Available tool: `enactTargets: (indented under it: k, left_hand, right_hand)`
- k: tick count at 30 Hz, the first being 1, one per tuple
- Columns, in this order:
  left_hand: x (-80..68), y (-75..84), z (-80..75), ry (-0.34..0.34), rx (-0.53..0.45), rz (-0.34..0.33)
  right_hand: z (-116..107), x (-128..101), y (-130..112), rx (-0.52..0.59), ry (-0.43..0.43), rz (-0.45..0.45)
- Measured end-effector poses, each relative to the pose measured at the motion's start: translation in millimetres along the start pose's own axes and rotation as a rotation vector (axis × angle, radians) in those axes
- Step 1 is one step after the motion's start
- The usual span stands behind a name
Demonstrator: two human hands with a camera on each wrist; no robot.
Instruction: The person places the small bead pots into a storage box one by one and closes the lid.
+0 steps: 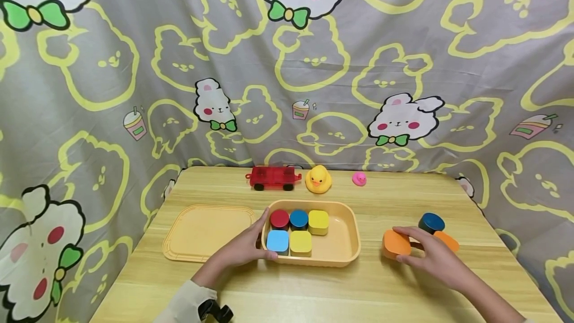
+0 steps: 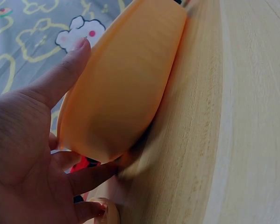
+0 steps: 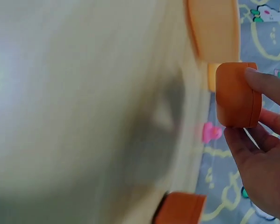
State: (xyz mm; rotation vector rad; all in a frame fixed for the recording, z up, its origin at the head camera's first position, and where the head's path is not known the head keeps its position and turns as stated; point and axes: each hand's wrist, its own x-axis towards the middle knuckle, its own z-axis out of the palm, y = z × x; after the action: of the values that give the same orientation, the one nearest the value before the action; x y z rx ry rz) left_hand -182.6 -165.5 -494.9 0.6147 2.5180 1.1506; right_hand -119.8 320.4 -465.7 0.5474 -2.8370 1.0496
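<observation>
A light orange plastic box [image 1: 338,241] stands on the table, holding a red block [image 1: 280,219], a dark blue block [image 1: 299,219], a light blue block [image 1: 278,242] and two yellow blocks [image 1: 318,222]. My left hand [image 1: 244,245] grips its left end, thumb at the front rim and fingers around the side [image 2: 121,84]. To the right of the box, my right hand [image 1: 432,258] pinches an orange block [image 1: 396,244] between thumb and fingers. In the right wrist view that orange block [image 3: 235,95] appears raised off the tabletop.
A flat light orange lid [image 1: 208,233] lies left of the box. Beyond the right hand are a dark blue cylinder [image 1: 432,223] and another orange block [image 1: 447,241]. Along the back stand a red toy wagon [image 1: 272,177], a yellow duck [image 1: 318,179] and a small pink duck [image 1: 359,179].
</observation>
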Motion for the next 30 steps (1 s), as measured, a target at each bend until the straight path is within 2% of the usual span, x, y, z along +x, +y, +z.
enactTargets:
  k: [7,13,23,30]
  left_hand:
    - [-0.2,-0.6,-0.2,-0.001,-0.002,0.012]
    - [-1.0,-0.3,-0.1,-0.001,0.004,0.008]
    - [-1.0,1.9,-1.2,-0.002,0.010,0.009]
    - [-0.7,0.1,-0.6,-0.002,0.005,0.008]
  right_hand:
    - [1,22,-21,-0.013,0.003,-0.073]
    - [7,41,-39,0.009,-0.024,-0.084]
    - [33,70,-64,0.098,-0.087,-0.133]
    - [53,83,-73,0.090,-0.156,-0.149]
